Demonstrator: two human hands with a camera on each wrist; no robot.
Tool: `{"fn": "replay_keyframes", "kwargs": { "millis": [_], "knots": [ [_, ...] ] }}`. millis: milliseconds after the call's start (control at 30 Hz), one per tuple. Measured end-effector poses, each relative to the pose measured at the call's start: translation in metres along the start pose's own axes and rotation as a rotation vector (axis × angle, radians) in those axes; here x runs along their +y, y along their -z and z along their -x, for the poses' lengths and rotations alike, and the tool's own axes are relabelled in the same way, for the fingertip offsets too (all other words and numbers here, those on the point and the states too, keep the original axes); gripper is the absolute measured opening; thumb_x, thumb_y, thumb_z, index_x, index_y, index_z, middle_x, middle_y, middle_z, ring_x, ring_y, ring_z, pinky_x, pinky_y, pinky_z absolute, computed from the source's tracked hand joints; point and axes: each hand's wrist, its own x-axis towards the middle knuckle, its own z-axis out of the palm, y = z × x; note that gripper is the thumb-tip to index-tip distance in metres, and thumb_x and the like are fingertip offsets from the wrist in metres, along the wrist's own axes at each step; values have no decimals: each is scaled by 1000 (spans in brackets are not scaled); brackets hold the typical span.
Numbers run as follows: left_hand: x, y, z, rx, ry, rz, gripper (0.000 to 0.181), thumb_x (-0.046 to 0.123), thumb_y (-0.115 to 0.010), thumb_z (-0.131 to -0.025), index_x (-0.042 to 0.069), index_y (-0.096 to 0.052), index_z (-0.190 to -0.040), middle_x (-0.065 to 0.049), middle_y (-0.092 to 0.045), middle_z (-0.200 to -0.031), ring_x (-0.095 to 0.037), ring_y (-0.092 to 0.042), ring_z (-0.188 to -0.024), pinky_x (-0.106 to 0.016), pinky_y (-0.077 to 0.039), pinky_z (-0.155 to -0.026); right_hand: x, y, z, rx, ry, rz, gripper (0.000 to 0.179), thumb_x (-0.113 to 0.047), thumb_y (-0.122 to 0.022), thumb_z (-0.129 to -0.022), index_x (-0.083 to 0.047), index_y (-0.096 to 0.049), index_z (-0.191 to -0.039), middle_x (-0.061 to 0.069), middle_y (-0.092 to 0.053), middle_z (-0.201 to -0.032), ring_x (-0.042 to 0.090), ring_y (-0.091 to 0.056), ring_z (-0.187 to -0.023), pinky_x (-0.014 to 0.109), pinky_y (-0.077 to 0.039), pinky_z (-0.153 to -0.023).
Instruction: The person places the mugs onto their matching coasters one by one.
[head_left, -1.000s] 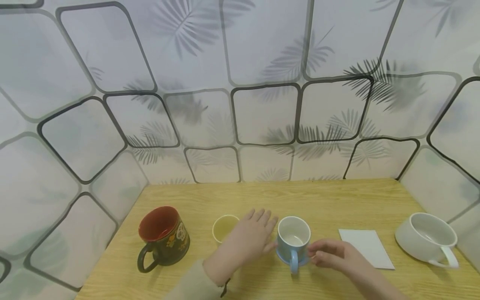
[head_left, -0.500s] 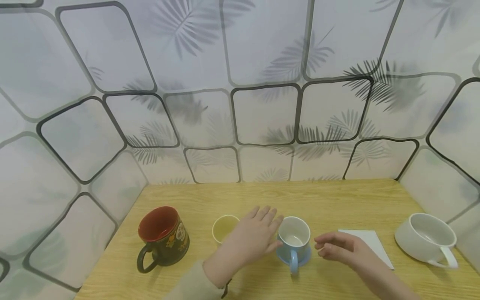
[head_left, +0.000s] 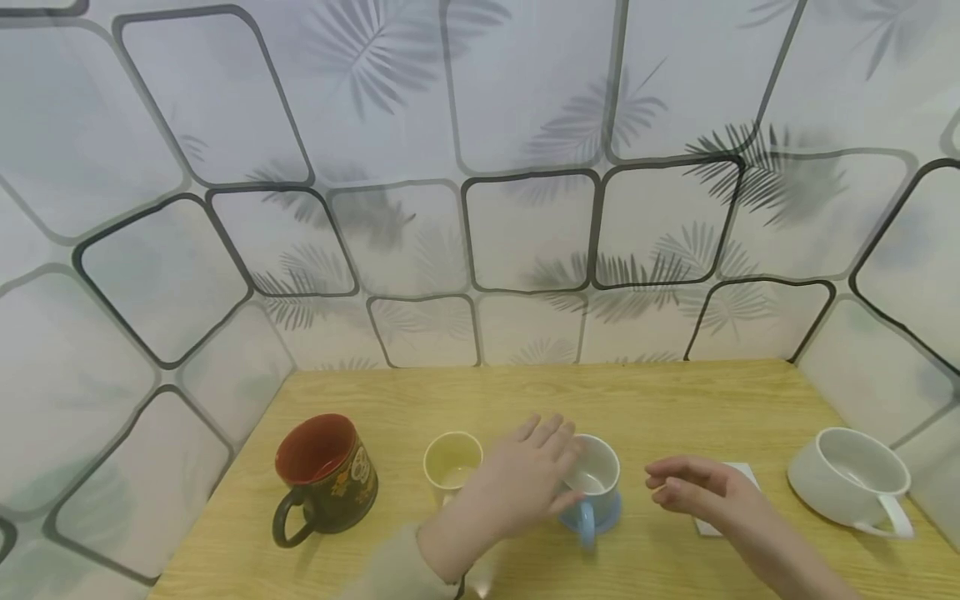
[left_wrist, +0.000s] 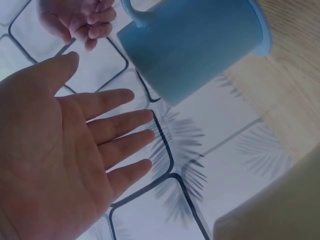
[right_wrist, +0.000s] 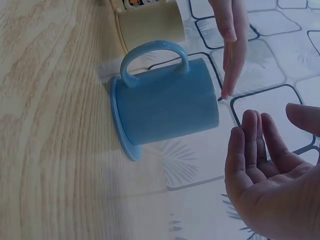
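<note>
A blue mug [head_left: 602, 505] with a white inside stands upright on a round blue coaster [right_wrist: 121, 127], its handle facing the person. Fingers straight, my left hand [head_left: 525, 479] hovers palm down beside and partly over the mug's left rim; in the left wrist view a gap shows between its fingertips and the mug [left_wrist: 195, 50]. To the right of the mug, my right hand [head_left: 705, 490] hangs in the air with loosely bent fingers, holding nothing. A pale yellow mug [head_left: 452, 458] stands left of my left hand, its lower part hidden by the arm.
A large dark mug [head_left: 341, 492] with a red inside stands at the left of the wooden table [head_left: 420, 392]. Under my right hand lies a white square [head_left: 745, 472], partly covered. A wide white cup [head_left: 825, 479] stands at the far right, near the patterned wall [head_left: 525, 325].
My left hand has shifted right, over the blue mug's rim. My right hand has moved right, away from the mug, and covers more of the white square. The mugs stay put.
</note>
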Motion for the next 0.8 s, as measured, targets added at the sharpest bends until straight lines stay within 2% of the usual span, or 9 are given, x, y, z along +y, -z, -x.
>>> {"fn": "replay_keyframes", "kwargs": {
  "millis": [100, 200, 333, 500, 633, 800],
  "knots": [
    [3, -1, -1, 8, -22, -4, 65, 65, -44, -107, 22, -53, -155, 1, -51, -164, -18, -47, -154, -36, -37, -130, 1, 4, 1, 4, -18, 2, 42, -28, -46, -114, -2, -57, -146, -9, -72, -134, 11, -70, -118, 62, -54, -106],
    [6, -3, -1, 26, -46, -8, 65, 65, -44, -107, 22, -54, -154, 2, -52, -163, -18, -47, -154, -37, -37, -130, 2, 8, 3, 8, -38, -22, 40, -28, -46, -115, -5, -59, -145, -13, -72, -132, 8, -70, -118, 44, -57, -107],
    [8, -4, -3, 55, -80, -11, 63, 63, -43, -108, 22, -55, -154, 2, -52, -163, -18, -47, -154, -36, -36, -131, 3, 12, 5, 26, -9, -54, 33, -24, -47, -115, -11, -65, -140, -20, -73, -124, 5, -71, -115, 17, -57, -95],
    [12, -3, -6, 83, -118, -28, 62, 62, -41, -109, 22, -55, -154, 3, -53, -162, -16, -46, -154, -36, -36, -131, 4, 17, 7, 72, 21, -46, 31, -21, -47, -115, -14, -66, -138, -20, -72, -123, 5, -72, -113, 13, -55, -90],
    [14, -3, -9, 89, -141, -22, 61, 62, -40, -109, 24, -53, -155, 3, -53, -162, -17, -45, -155, -36, -35, -132, 5, 24, 9, 89, 22, -55, 31, -20, -45, -115, -24, -68, -135, -20, -72, -124, 4, -72, -114, 11, -53, -90],
    [18, -5, -14, 97, -166, -12, 59, 59, -37, -111, 24, -52, -156, 4, -53, -162, -17, -45, -155, -36, -33, -133, 10, 31, 11, 96, 99, -103, 36, -13, -42, -115, -26, -70, -133, -17, -72, -124, 7, -72, -111, 11, -54, -90]
  ]
}}
